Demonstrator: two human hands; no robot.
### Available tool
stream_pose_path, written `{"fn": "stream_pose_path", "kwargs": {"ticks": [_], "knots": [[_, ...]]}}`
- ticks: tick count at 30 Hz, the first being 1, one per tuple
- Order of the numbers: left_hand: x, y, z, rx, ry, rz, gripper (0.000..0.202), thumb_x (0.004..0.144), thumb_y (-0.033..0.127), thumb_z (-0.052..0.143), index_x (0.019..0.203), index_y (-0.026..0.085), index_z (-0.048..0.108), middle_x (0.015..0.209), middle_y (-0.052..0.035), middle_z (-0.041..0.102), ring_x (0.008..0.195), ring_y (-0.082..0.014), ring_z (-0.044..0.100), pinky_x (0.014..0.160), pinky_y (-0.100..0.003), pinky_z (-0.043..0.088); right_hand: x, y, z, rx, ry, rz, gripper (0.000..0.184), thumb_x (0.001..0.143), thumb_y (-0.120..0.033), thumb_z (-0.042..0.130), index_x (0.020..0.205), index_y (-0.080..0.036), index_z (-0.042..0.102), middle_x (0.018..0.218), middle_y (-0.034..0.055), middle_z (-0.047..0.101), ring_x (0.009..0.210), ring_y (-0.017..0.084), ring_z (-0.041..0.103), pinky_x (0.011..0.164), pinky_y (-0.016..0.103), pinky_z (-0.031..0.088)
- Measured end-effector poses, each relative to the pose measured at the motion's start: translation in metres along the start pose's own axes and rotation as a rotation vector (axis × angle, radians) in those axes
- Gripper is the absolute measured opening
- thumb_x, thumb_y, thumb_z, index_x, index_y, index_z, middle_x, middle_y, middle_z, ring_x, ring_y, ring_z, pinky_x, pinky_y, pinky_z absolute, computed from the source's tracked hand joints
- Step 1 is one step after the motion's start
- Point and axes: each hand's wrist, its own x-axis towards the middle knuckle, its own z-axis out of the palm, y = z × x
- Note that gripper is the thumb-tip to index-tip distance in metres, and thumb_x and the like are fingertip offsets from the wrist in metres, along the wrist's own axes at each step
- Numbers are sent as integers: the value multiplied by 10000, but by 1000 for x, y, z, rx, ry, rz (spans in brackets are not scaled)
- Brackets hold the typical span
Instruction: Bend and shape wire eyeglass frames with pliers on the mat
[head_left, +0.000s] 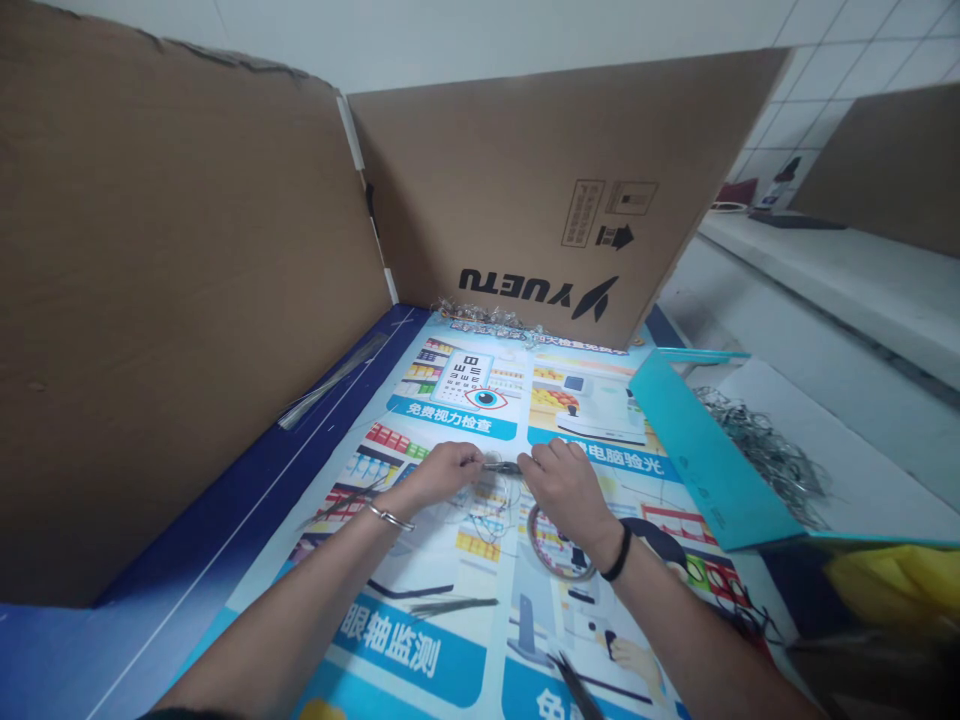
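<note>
My left hand, with a silver bangle at its wrist, is closed in a pinch over the middle of the printed mat. Opposite it, my right hand, wearing a black wristband, is closed with the knuckles up. Between them stretches a short, dark, slim piece that both hands hold at its ends; its exact kind is too small to tell. Thin wire loops hang beneath it. Beside my right wrist lies a roll of tape on the mat.
Thin strands lie nearer me, with dark pointed metal tips at the lower edge. A teal box at right holds tangled wires. Cardboard panels stand behind and left. Clear strips and coiled pieces lie along them.
</note>
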Motion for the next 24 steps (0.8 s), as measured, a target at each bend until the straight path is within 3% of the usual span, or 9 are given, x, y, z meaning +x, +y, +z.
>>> {"fn": "stream_pose_path", "kwargs": {"ticks": [24], "knots": [[0, -1, 1, -39, 25, -30, 171, 729, 229, 469, 661, 160, 610, 599, 23, 565, 573, -109, 457, 531, -206, 331, -1, 0, 6, 0, -21, 34, 97, 850, -164, 502, 788, -200, 567, 744, 39, 500, 745, 191, 367, 686, 352, 221]]}}
